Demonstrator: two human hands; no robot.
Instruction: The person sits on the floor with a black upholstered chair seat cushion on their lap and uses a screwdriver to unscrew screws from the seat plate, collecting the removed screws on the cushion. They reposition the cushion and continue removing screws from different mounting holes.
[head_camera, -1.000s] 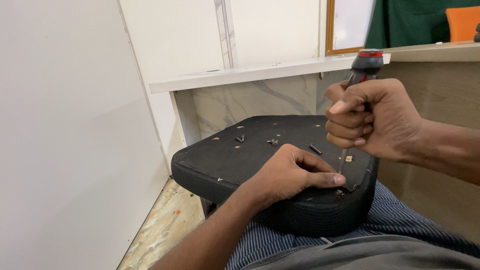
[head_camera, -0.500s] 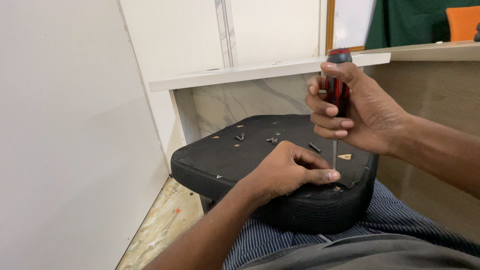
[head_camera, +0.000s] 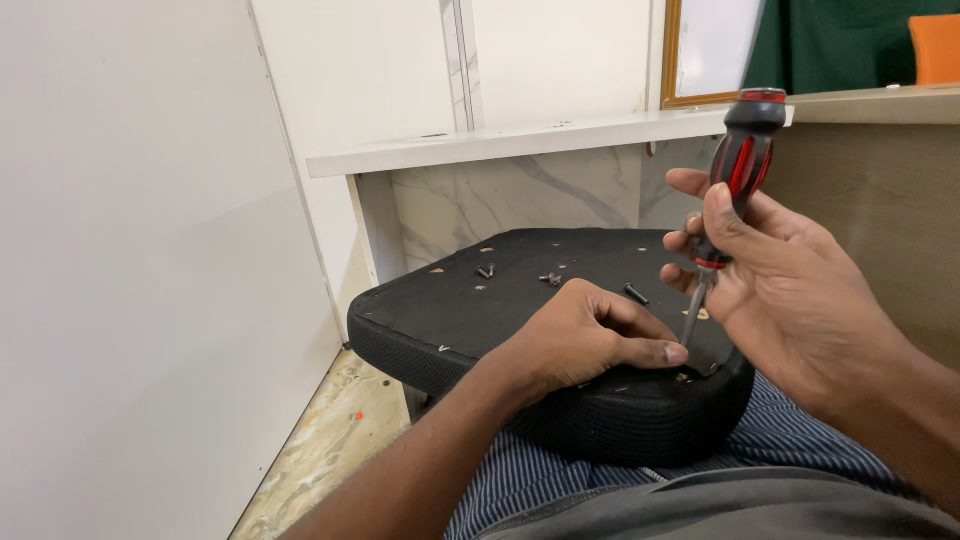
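Observation:
A black padded seat cushion (head_camera: 470, 320) lies upside down across my lap. My right hand (head_camera: 790, 290) grips a red and black screwdriver (head_camera: 738, 165) held nearly upright, its metal tip down at the cushion's near right edge. My left hand (head_camera: 580, 340) rests on the cushion, fingers curled, thumb and forefinger pinched beside the screwdriver tip. Whether it holds a screw I cannot tell. Loose dark screws (head_camera: 548, 278) lie on the cushion's underside behind my left hand.
A white panel (head_camera: 130, 260) stands close on the left. A white shelf (head_camera: 500, 145) runs above a marble-patterned wall behind the cushion. A brown board (head_camera: 880, 190) rises at the right. Speckled floor (head_camera: 320, 450) shows at the lower left.
My right hand has shifted its grip and stood the screwdriver more upright, bringing the tip to my left fingertips. My left hand has stayed on the cushion.

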